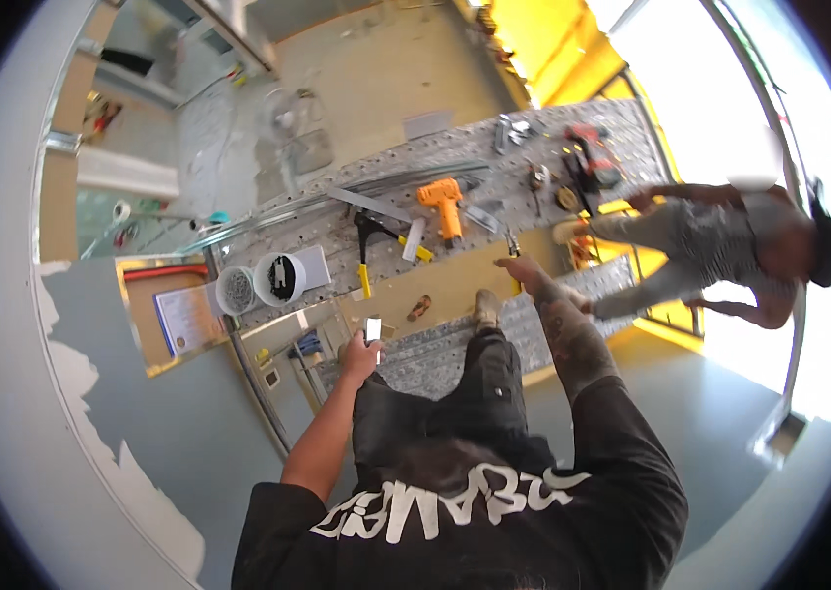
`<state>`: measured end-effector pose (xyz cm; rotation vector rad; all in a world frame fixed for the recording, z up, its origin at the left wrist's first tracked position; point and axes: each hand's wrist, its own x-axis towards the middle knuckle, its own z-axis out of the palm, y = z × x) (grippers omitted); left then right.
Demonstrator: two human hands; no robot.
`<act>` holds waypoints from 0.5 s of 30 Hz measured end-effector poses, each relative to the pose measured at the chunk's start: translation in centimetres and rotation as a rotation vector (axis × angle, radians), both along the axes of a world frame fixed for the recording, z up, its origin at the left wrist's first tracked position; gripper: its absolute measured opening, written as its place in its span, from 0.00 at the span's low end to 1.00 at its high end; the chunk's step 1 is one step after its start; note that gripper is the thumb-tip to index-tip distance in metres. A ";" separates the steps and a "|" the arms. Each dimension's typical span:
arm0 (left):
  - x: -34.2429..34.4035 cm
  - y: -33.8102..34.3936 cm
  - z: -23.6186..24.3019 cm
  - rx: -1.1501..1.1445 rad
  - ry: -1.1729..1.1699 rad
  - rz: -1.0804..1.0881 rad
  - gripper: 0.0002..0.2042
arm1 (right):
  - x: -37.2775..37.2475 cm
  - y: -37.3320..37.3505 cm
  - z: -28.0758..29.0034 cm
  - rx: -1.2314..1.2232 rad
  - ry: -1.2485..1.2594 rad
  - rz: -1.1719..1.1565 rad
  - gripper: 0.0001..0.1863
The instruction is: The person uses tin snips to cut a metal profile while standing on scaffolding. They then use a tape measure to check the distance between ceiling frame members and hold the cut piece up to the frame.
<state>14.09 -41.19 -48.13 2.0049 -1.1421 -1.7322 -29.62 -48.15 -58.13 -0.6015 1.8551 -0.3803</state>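
My left hand [360,358] is closed around a short, pale strip [373,332], perhaps metal, held upright in front of my left thigh. My right arm reaches forward over the scaffold planks. In my right hand [526,274] is a pair of snips or pliers [513,246] with dark jaws and a yellow handle, partly hidden by the fingers. An orange drill [444,208] lies beyond that hand, to its left. A hammer-like tool [364,248] with a black head and yellow grip lies ahead of my left hand.
Two white buckets, one of grey screws [237,291] and one of dark screws [281,281], stand at left. Long metal channels [322,194] lie across the perforated planks [309,226]. A red drill [593,157] sits farther right. Another person [720,241] bends at the right, beside yellow scaffold sheeting.
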 end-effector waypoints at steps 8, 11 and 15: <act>-9.3 -9.8 -11.0 -0.143 -0.127 0.241 0.11 | 1.7 -19.1 -2.5 0.130 0.510 0.187 0.64; -10.9 -14.3 -12.3 -0.117 -0.220 0.328 0.12 | 0.7 -19.8 -2.9 0.045 0.433 0.251 0.62; -7.2 -17.0 -19.3 -0.250 -0.515 0.281 0.12 | -6.7 -15.7 -6.5 -0.351 0.818 0.345 0.51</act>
